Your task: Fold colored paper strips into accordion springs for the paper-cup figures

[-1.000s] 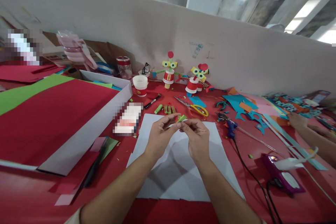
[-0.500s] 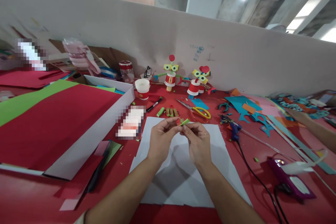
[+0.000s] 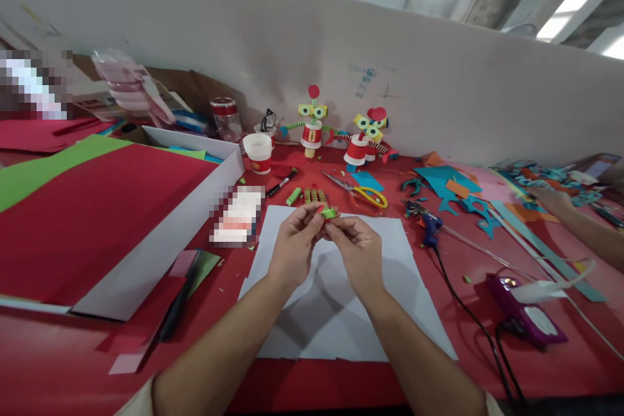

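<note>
Over the white sheet point(image 3: 336, 331), both hands are pinching a small folded paper spring point(image 3: 328, 213) of red and green strips. My left hand point(image 3: 295, 247) grips it from the left, fingers curled. From the right, the thumb and fingertips of my right hand point(image 3: 361, 250) meet it, closed as well. A green flap lies across the top of the spring; its underside is hidden by the fingers. Just beyond the hands lie a green folded paper spring point(image 3: 294, 196) and several green-and-red ones point(image 3: 315, 197). Yellow-handled scissors point(image 3: 370, 197) rest behind my right hand.
At left stand a white box point(image 3: 160, 260) with red and green sheets and a utility knife point(image 3: 180, 299). Paper cups point(image 3: 258, 155) and paper-cup figures point(image 3: 312, 133) line the back. A glue gun point(image 3: 431, 227), a purple power strip point(image 3: 529, 315) and another person's arm point(image 3: 580, 214) are at right.
The green strip that stuck out to the upper right now lies folded across the spring. Both hands stay close together around it. The view has shifted slightly.
</note>
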{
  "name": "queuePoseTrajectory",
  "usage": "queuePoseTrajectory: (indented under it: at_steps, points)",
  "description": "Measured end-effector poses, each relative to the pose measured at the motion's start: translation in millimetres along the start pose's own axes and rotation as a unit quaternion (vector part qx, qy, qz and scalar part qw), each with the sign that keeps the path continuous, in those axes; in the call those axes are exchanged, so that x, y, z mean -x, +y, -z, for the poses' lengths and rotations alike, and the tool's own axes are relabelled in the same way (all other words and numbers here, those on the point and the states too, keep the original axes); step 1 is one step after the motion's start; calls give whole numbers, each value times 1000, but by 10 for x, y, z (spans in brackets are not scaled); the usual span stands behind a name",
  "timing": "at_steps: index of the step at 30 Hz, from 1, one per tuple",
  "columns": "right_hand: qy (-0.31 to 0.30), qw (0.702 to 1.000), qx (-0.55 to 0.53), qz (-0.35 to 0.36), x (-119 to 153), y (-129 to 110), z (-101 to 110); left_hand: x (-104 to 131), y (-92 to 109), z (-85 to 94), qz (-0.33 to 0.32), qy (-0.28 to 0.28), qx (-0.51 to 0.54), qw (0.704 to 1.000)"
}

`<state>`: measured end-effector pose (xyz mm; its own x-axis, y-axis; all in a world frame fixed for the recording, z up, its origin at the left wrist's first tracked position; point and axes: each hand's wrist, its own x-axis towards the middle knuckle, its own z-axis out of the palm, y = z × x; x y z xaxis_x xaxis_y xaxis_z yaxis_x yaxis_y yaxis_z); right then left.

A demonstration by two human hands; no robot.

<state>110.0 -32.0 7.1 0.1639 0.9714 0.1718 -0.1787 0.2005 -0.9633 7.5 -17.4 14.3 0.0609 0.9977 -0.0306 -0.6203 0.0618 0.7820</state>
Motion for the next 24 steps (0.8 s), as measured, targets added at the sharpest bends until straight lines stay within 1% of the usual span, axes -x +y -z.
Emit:
queuePoseTrajectory:
  at_steps: [3, 7, 10, 12, 14, 18, 21, 24]
  points:
    - [1, 1000, 16, -4, 6, -42, -11, -7, -5, 4, -6, 11, -15, 1000]
    - [-4, 999, 50, -7, 21, -74, -23, -37, -10, 42, -35, 31, -67, 997]
    - [-10, 993, 116, 22, 24, -95, 5, -65, 4, 84, -64, 35, -125, 989]
    - [0, 985, 160, 62, 10, -115, 42, -76, 25, 101, -77, 26, -164, 983]
    - [2, 980, 171, 100, -14, -136, 82, -72, 52, 101, -79, 8, -188, 979]
    - [-23, 973, 176, 145, -45, -162, 130, -33, 111, 67, -99, -18, -222, 970]
    - [-26, 973, 178, 142, -37, -155, 137, -7, 156, 50, -108, -19, -236, 965]
    - [-33, 975, 175, 131, -27, -136, 143, -2, 189, 52, -77, -27, -225, 971]
